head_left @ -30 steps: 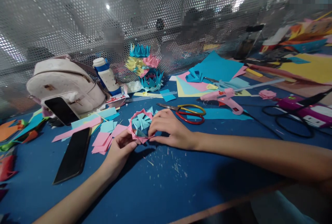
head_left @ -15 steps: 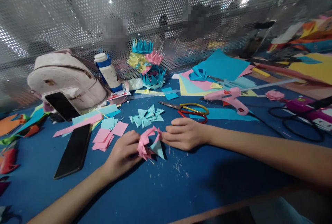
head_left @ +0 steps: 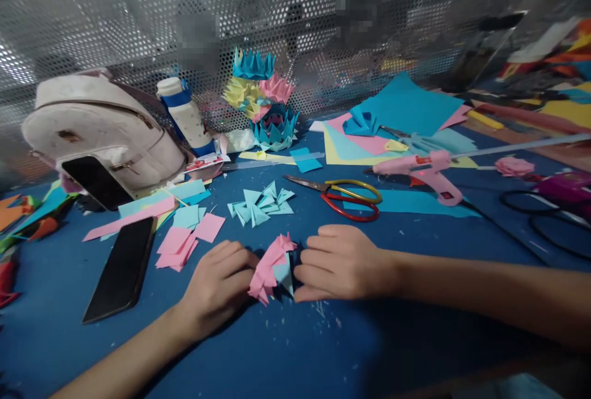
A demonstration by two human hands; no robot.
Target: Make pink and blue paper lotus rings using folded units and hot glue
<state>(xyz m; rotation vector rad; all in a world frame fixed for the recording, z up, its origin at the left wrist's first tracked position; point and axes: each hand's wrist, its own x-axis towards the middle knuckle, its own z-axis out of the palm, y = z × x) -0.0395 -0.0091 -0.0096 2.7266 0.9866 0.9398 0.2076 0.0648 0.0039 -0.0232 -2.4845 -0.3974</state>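
The left hand (head_left: 220, 283) grips folded paper (head_left: 271, 268) (mostly pink) — right hand (head_left: 344, 263) curled beside it, hold unclear.

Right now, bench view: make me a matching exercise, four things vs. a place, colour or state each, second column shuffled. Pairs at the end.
Column one
1. scissors
2. bottle
3. folded pink paper piece
4. backpack

Column two
A. between the left hand and the right hand
B. a phone leans against its front
C. one red handle, one yellow handle
D. upright, whitish with blue bands

Pairs: 1-C, 2-D, 3-A, 4-B
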